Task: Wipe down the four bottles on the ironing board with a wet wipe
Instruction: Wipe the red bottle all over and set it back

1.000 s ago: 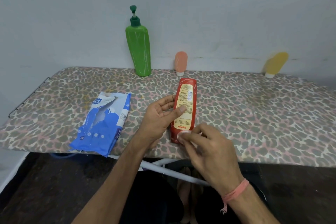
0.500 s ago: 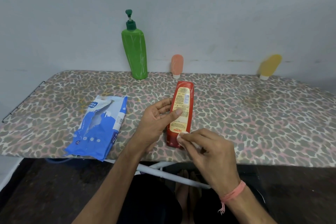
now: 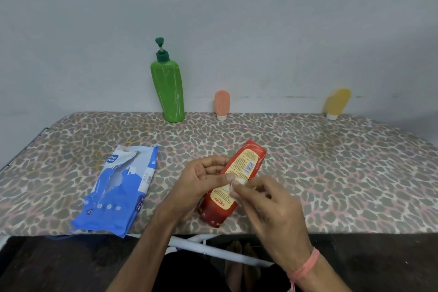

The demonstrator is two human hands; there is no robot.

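Note:
A red bottle point(image 3: 248, 161) with a yellow label lies tilted near the front of the ironing board point(image 3: 331, 173). My left hand point(image 3: 199, 182) grips its left side, thumb across the label. My right hand point(image 3: 267, 206) pinches a small white wet wipe point(image 3: 237, 184) against the label's middle. A tall green pump bottle point(image 3: 167, 87) stands at the back by the wall. A small orange tube point(image 3: 222, 104) stands to its right. A yellow tube point(image 3: 336, 103) leans on the wall at the far right.
A blue wet-wipe pack point(image 3: 118, 187), torn open, lies on the board's front left. The white wall rises right behind the bottles. White board legs point(image 3: 213, 249) and dark floor show below the front edge.
The red bottle has swung so its top points up and right. My right hand with the wipe has moved from the bottle's bottom end up onto the label's middle.

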